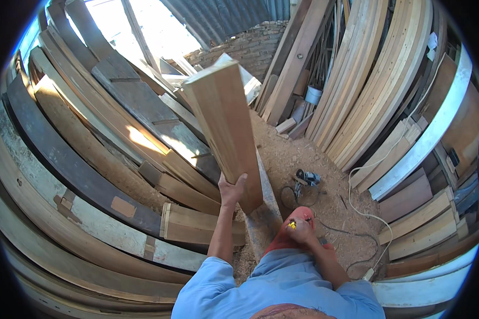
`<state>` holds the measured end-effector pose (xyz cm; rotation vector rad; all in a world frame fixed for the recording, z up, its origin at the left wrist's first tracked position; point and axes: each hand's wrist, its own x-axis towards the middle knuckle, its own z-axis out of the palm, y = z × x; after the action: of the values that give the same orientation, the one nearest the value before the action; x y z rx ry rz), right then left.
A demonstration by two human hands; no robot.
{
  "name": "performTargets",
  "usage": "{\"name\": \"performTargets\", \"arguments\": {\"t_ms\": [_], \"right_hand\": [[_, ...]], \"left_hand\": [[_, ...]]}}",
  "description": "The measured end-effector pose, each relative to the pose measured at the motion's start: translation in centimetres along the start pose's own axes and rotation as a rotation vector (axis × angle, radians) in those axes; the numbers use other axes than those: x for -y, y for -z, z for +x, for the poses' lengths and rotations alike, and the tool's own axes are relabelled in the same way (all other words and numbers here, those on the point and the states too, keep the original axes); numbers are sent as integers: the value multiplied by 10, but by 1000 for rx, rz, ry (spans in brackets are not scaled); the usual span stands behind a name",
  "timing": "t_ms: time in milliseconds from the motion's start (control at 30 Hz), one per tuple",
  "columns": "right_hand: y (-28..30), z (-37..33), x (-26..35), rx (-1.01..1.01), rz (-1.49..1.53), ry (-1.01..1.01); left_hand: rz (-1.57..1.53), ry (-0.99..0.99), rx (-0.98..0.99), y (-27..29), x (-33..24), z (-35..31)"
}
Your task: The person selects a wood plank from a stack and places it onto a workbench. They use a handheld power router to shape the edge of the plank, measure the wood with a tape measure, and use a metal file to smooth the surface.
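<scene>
A thick, pale wooden beam (223, 125) stands tilted in front of me, its far end raised. Its lower end rests on a narrow board (265, 218). My left hand (233, 189) grips the beam's left edge low down, thumb across the near face and fingers partly hidden behind. My right hand (302, 232) is closed around a small yellow thing (292, 225), close to my red-clad knee. Most of that thing is hidden in the fist, so its kind is unclear.
A power tool (308, 178) lies on the sawdust-covered floor (282, 143). A pale cable (378, 217) and a dark cord (351, 232) trail at right. Long boards (90, 154) stack at left; upright planks (378, 69) lean at far right. A white bucket (313, 95) stands among them.
</scene>
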<state>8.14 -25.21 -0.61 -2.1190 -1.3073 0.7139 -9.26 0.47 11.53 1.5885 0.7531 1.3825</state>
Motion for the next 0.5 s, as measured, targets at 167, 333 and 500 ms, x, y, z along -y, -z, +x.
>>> {"name": "performTargets", "arguments": {"t_ms": [167, 333, 500], "right_hand": [[5, 6, -33, -5, 392, -10], [24, -5, -19, 1, 618, -5], [34, -20, 26, 205, 556, -161]], "left_hand": [[38, -146, -159, 11, -8, 1], [-642, 341, 113, 26, 8, 13], [-1035, 756, 176, 27, 29, -15]]}}
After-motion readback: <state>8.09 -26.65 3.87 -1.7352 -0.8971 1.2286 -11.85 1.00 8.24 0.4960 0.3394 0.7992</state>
